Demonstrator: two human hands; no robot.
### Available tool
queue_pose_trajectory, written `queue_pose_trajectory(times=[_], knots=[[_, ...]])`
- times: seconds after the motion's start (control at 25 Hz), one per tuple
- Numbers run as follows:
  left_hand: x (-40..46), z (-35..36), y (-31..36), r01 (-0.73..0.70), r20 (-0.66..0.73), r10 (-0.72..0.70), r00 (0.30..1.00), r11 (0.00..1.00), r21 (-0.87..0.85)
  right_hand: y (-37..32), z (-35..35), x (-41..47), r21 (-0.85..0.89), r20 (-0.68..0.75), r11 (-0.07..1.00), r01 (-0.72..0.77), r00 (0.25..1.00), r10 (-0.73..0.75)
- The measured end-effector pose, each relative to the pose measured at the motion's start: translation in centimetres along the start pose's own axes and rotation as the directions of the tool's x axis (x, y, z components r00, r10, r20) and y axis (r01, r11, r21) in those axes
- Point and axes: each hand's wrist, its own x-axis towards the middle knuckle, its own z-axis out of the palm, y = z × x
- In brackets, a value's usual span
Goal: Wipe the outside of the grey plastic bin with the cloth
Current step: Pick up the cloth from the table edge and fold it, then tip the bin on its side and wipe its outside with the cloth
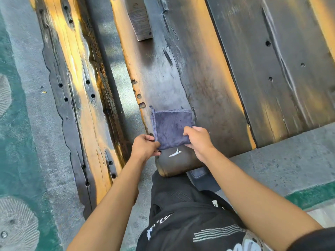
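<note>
Two hands on one cloth: your left hand (pixel 145 144) pinches the near left corner of the folded blue-grey cloth (pixel 172 127), fingers curled onto its edge, and your right hand (pixel 197 140) grips the near right edge with the thumb on top. Between them the cloth lies flat on the dark wooden slab (pixel 181 78), reaching away from your grip. Well beyond the cloth, a pale box (pixel 140 19) stands on that slab. No grey bin is in view, so can't say where it is.

Folded dark blue cloth (pixel 172 128) flat on wooden plank (pixel 199 78)
</note>
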Motion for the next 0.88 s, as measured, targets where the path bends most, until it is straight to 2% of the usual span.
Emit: queue_pose_trajectory(times=[0.12, 0.24, 0.36, 0.52, 0.68, 0.88], knots=[[-2.7, 1.1, -2.7, 0.054, 0.106, -0.045, 0.993, 0.996, -0.078, 2.8, -2.1, -2.3, 0.087, 0.018, 0.996, -0.002, 1.000, 0.000], [-5.3, 2.5, -6.2, 0.062, 0.187, -0.050, 0.981, 0.996, -0.060, 6.3, -4.6, -4.8, 0.247, 0.056, 0.968, -0.039, 0.998, 0.026], [-8.2, 4.3, -9.2, 0.054, 0.242, -0.043, 0.969, 0.998, -0.042, 10.2, -7.2, -6.6, 0.394, 0.110, 0.917, -0.060, 0.994, 0.018], [-11.6, 6.4, -12.7, 0.124, 0.294, -0.081, 0.952, 0.984, -0.130, 15.6, -9.6, -9.0, 0.555, 0.113, 0.831, -0.041, 0.993, -0.027], [-14.3, 8.3, -17.0, 0.300, 0.461, -0.174, 0.870, 0.929, -0.216, 22.5, -12.2, -11.4, 0.718, 0.135, 0.695, -0.045, 0.988, -0.076], [-17.0, 11.6, -21.9, 0.314, 0.578, -0.242, 0.780, 0.949, -0.026, 30.3, -14.3, -14.5, 0.851, 0.032, 0.524, -0.010, 0.999, -0.032]])
